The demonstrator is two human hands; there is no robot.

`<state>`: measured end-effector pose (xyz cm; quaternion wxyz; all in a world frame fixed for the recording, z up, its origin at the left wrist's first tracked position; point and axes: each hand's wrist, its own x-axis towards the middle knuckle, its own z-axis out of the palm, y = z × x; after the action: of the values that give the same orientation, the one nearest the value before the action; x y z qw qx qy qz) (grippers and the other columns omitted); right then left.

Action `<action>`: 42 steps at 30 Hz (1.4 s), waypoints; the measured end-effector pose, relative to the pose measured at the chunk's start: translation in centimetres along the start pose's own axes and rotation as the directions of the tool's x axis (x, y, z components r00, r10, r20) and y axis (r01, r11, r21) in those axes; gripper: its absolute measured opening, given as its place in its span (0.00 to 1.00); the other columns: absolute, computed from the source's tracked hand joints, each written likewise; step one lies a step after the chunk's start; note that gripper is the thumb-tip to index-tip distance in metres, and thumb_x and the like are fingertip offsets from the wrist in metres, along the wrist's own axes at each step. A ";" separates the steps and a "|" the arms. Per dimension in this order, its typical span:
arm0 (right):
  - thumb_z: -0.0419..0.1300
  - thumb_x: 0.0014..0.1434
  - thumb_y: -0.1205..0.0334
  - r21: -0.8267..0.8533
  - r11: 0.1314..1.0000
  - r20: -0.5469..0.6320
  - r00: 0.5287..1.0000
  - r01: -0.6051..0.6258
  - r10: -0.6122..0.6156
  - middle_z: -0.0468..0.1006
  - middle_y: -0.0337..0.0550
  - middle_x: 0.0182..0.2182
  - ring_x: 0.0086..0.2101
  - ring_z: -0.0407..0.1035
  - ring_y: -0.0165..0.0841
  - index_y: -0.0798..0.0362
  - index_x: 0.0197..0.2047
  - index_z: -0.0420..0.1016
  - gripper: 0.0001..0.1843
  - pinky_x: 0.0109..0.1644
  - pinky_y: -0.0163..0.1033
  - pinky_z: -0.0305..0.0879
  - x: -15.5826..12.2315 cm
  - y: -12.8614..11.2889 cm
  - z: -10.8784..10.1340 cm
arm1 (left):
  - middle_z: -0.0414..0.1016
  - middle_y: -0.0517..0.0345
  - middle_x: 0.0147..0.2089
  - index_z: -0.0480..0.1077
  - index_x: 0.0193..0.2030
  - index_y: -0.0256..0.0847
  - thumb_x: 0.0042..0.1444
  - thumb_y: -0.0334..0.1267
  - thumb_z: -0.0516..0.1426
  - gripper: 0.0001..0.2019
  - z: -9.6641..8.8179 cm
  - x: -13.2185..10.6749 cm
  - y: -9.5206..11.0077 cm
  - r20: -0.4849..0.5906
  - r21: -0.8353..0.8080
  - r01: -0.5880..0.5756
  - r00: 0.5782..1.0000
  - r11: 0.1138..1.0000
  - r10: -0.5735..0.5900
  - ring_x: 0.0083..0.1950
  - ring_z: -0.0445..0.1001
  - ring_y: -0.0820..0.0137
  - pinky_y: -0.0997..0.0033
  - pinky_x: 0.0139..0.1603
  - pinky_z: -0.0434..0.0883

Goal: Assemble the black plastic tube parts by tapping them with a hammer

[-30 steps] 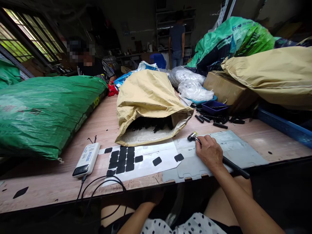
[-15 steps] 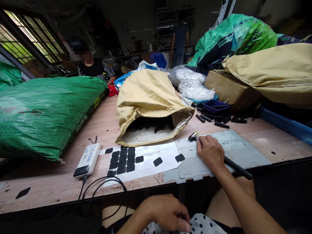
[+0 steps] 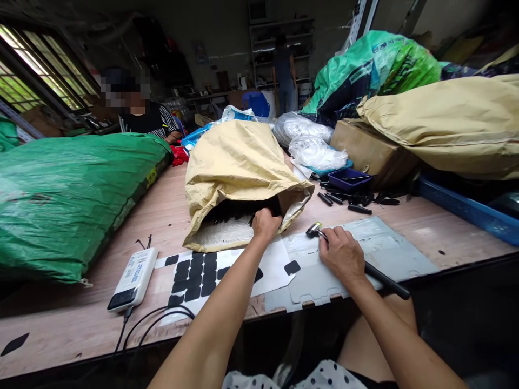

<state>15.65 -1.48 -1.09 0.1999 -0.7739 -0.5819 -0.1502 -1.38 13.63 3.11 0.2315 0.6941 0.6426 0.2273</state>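
Observation:
My left hand (image 3: 265, 224) is at the open mouth of a tan woven sack (image 3: 239, 156). Its fingers are curled among dark, thin pieces (image 3: 233, 209) inside, and what they hold is hidden. My right hand (image 3: 341, 253) rests on a grey sheet (image 3: 393, 248), closed round a small hammer (image 3: 387, 281). The hammer's metal and black head points away to the left, and its black handle runs back under my wrist. Between my arms and the sack lies white backing paper (image 3: 275, 265) with several black rounded-square pads (image 3: 197, 275).
A white power bank (image 3: 133, 278) with a black cable sits at the left, beside a large green sack (image 3: 77, 200). Black handle-like pieces (image 3: 360, 209) lie near a purple tray (image 3: 349, 178). A blue crate (image 3: 466, 208) stands right. Two people are farther back.
My left hand has gone from my lap up and forward to the sack's mouth. The right hand keeps its hold on the hammer. The view has shifted slightly.

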 end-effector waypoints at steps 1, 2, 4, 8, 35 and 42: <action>0.54 0.67 0.60 -0.002 1.000 -0.001 1.000 -0.001 0.001 0.74 0.46 0.39 0.40 0.64 0.37 0.52 0.45 0.77 0.11 0.41 0.40 0.52 0.0 0.0 0.0 | 0.83 0.36 0.41 0.82 0.38 0.34 0.52 0.40 0.62 0.12 0.2 0.0 0.0 -0.001 0.011 0.005 1.000 1.000 -0.005 0.45 0.81 0.53 0.65 0.41 0.69; 0.55 0.66 0.60 -0.005 1.000 -0.002 1.000 -0.002 0.002 0.74 0.46 0.39 0.40 0.64 0.37 0.52 0.45 0.77 0.11 0.41 0.40 0.52 0.0 0.0 0.0 | 0.83 0.36 0.40 0.82 0.37 0.34 0.52 0.40 0.62 0.12 0.2 -0.1 -0.1 0.000 0.018 0.006 1.000 1.000 -0.006 0.44 0.81 0.54 0.65 0.40 0.68; 0.55 0.66 0.60 -0.007 1.000 -0.003 1.000 -0.002 0.002 0.74 0.46 0.39 0.39 0.63 0.37 0.52 0.45 0.76 0.10 0.41 0.40 0.51 0.1 -0.1 0.0 | 0.83 0.40 0.37 0.82 0.34 0.35 0.53 0.39 0.61 0.11 -0.2 -0.4 -0.4 0.006 0.018 -0.007 1.000 1.000 0.007 0.41 0.80 0.57 0.66 0.38 0.66; 0.55 0.66 0.61 -0.004 1.000 0.001 1.000 0.001 -0.001 0.74 0.47 0.39 0.40 0.63 0.38 0.52 0.45 0.76 0.10 0.41 0.41 0.51 0.0 -0.1 0.0 | 0.81 0.52 0.32 0.82 0.33 0.38 0.55 0.40 0.60 0.09 -2.5 -2.6 -1.7 -0.013 -0.027 -0.088 0.996 0.996 0.088 0.37 0.77 0.65 0.69 0.39 0.65; 0.55 0.66 0.59 -0.019 1.000 -0.025 1.000 -0.007 0.006 0.74 0.48 0.39 0.40 0.63 0.38 0.52 0.45 0.77 0.11 0.40 0.41 0.50 -0.2 0.0 0.3 | 0.69 0.57 0.61 0.69 0.64 0.57 0.50 0.17 0.50 0.38 -6.6 -11.4 -6.5 0.302 0.162 -0.550 0.818 0.819 0.489 0.45 0.76 0.69 0.71 0.42 0.72; 0.55 0.67 0.59 -0.017 1.000 -0.004 1.000 -0.008 0.008 0.74 0.47 0.39 0.40 0.63 0.38 0.52 0.45 0.77 0.11 0.40 0.40 0.51 -0.1 -0.1 0.0 | 0.68 0.57 0.63 0.74 0.52 0.50 0.58 0.27 0.54 0.19 -6.9 -11.5 -7.3 0.321 0.156 -0.556 0.810 0.816 0.490 0.45 0.77 0.66 0.66 0.45 0.73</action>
<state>15.54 -1.53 -1.14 0.1950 -0.7777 -0.5770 -0.1558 -12.16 2.85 3.88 0.1567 0.8918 0.4107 0.1071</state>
